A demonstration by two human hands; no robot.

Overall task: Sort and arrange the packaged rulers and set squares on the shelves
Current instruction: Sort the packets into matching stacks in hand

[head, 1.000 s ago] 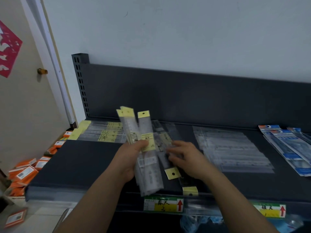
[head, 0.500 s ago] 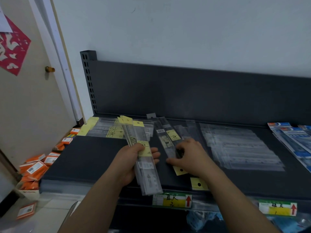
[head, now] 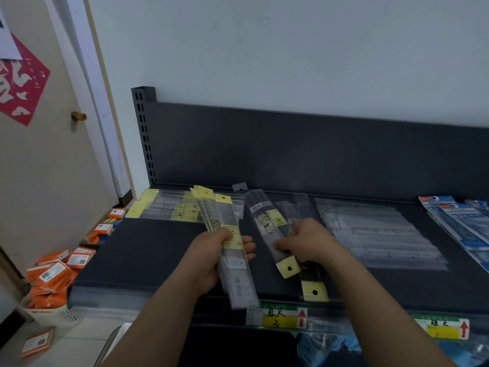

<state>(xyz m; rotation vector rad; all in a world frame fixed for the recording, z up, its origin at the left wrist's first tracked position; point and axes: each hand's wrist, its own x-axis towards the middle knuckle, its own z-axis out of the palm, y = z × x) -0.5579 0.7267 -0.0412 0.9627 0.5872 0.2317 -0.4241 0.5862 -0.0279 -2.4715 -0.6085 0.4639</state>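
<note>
My left hand grips the bundle of packaged rulers over the shelf's front edge. To its right, my right hand, flat a moment ago, has curled round a loose ruler pack lying mid-shelf, probably ready to join the bundle.

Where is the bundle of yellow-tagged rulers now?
Head view, centre: the left hand grips the bundle above the dark shelf, left of the right hand, which pinches another ruler.

Two price labels front the one shelf. Two yellow-tabbed ruler packs lie beside a bundle of several more, too overlapped to count. At least three blue-headed packs show; the orange boxes are beyond counting.
</note>
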